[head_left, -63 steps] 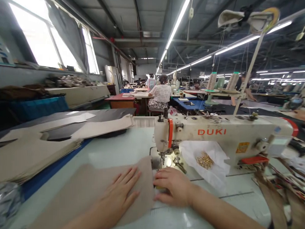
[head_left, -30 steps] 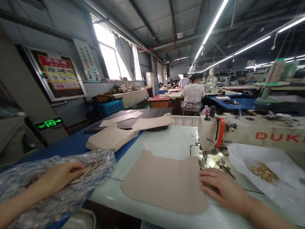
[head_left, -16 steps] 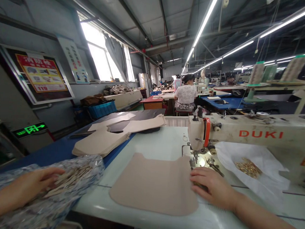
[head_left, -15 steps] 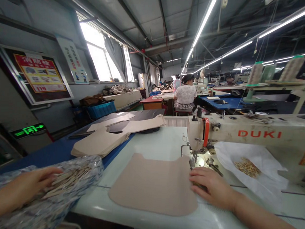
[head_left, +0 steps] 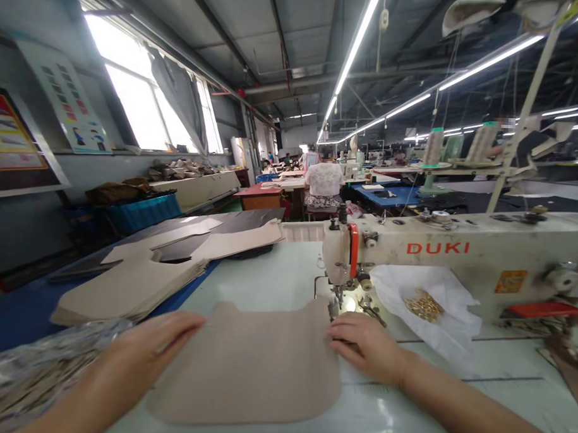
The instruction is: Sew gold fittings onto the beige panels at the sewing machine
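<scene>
On the pale desk (head_left: 277,270), the left hand (head_left: 146,357) lies flat on a beige cut panel (head_left: 245,373), and the right hand (head_left: 365,347) presses its right edge beside the needle of a DUKI sewing machine (head_left: 458,254). A stack of matching beige pieces (head_left: 129,290) lies past the desk's left edge, and a white bag of small brass-coloured parts (head_left: 423,309) sits right of the needle.

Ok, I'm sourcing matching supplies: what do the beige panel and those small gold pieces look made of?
The beige panel looks like matte synthetic leather or stiffened fabric: it lies flat, with cleanly cut, unfrayed edges. The small gold pieces look like polished brass-toned metal, since they glint, possibly plated.
</scene>
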